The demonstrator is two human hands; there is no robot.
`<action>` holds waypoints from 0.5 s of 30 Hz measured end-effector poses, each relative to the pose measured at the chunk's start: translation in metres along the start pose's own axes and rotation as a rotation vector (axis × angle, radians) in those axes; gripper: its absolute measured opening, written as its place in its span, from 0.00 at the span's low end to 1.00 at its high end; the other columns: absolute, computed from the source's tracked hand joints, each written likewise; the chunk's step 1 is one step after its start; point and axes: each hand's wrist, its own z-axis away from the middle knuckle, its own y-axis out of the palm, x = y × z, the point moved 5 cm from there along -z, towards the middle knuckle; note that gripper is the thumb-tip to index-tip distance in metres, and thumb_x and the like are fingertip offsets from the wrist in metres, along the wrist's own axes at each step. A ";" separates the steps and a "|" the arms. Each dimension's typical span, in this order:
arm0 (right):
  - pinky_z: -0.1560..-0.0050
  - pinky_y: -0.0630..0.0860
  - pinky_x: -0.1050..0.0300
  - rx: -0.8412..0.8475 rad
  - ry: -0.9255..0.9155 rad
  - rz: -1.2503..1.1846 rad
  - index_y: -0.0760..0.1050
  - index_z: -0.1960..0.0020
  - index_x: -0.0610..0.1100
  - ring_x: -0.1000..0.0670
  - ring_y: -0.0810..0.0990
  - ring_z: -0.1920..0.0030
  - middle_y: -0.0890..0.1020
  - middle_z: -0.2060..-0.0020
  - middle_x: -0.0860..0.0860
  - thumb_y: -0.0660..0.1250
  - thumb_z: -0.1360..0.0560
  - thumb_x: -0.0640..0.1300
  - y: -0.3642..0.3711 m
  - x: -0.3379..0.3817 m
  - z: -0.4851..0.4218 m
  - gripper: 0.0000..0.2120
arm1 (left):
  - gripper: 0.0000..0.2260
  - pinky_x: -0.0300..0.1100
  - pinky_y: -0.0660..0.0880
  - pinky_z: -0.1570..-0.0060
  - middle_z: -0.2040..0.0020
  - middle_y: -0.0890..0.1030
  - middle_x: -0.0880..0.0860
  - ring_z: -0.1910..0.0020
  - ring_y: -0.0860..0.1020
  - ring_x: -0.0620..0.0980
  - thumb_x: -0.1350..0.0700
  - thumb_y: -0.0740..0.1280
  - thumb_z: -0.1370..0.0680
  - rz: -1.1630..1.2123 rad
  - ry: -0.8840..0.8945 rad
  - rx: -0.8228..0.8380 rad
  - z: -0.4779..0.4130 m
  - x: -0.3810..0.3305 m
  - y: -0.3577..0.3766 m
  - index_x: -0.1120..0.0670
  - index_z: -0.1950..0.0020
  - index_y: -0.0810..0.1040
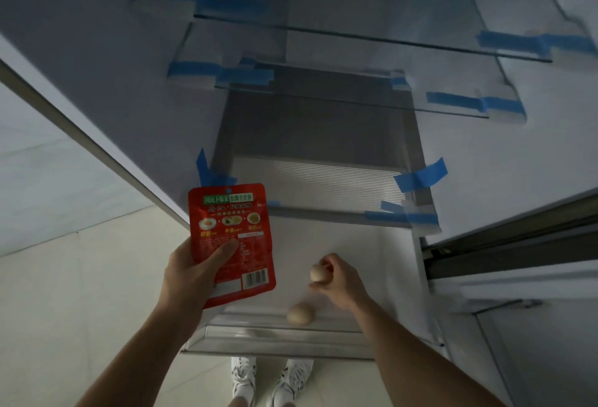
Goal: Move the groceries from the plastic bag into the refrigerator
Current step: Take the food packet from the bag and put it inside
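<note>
I look down into the open refrigerator (323, 134). My left hand (194, 272) grips a flat red food packet (234, 238) with printed pictures and a barcode, held upright over the left side of a pulled-out clear drawer (259, 338). My right hand (336, 280) is closed on a pale egg (318, 272) above the drawer's white floor. A second pale egg (301, 313) lies in the drawer near its front wall, just below and left of my right hand. No plastic bag is in view.
Glass shelves (372, 39) held with blue tape (420, 177) stack above the drawer. The refrigerator's door frame (81, 128) runs diagonally at left, and another door (517, 245) stands at right. My white shoes (271, 377) stand on pale floor tiles below the drawer.
</note>
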 end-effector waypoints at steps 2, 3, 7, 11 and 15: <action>0.53 0.69 0.58 -0.030 0.004 0.007 0.76 0.46 0.43 0.48 0.78 0.49 0.81 0.48 0.48 0.81 0.35 0.50 0.000 -0.002 -0.002 0.24 | 0.10 0.58 0.80 0.51 0.50 0.84 0.53 0.53 0.84 0.58 0.55 0.71 0.26 0.013 -0.007 0.001 0.001 0.002 0.000 0.49 0.47 0.76; 0.53 0.68 0.59 -0.041 -0.001 0.018 0.76 0.46 0.43 0.48 0.78 0.49 0.81 0.48 0.47 0.82 0.36 0.49 0.000 -0.003 -0.003 0.24 | 0.11 0.58 0.81 0.51 0.50 0.85 0.53 0.53 0.84 0.57 0.54 0.72 0.27 0.022 -0.009 0.002 0.001 0.003 0.001 0.49 0.47 0.77; 0.51 0.70 0.59 -0.017 -0.016 0.056 0.79 0.46 0.45 0.47 0.78 0.47 0.79 0.47 0.47 0.82 0.36 0.48 0.004 -0.005 -0.005 0.22 | 0.15 0.56 0.81 0.53 0.51 0.85 0.53 0.54 0.85 0.56 0.52 0.72 0.31 0.058 -0.013 0.005 0.001 0.004 0.002 0.51 0.46 0.77; 0.50 0.71 0.61 -0.016 -0.018 0.072 0.79 0.46 0.45 0.48 0.78 0.47 0.79 0.47 0.47 0.81 0.36 0.47 0.007 -0.006 -0.006 0.22 | 0.12 0.54 0.82 0.55 0.53 0.86 0.51 0.56 0.86 0.54 0.54 0.73 0.29 0.078 -0.016 0.004 -0.002 0.005 0.000 0.50 0.46 0.78; 0.48 0.71 0.59 -0.015 -0.019 0.081 0.78 0.45 0.45 0.47 0.78 0.47 0.79 0.47 0.46 0.81 0.36 0.47 0.006 -0.005 -0.005 0.22 | 0.11 0.51 0.82 0.59 0.55 0.86 0.50 0.58 0.86 0.52 0.55 0.72 0.28 0.077 -0.008 0.012 -0.004 0.004 0.000 0.49 0.47 0.78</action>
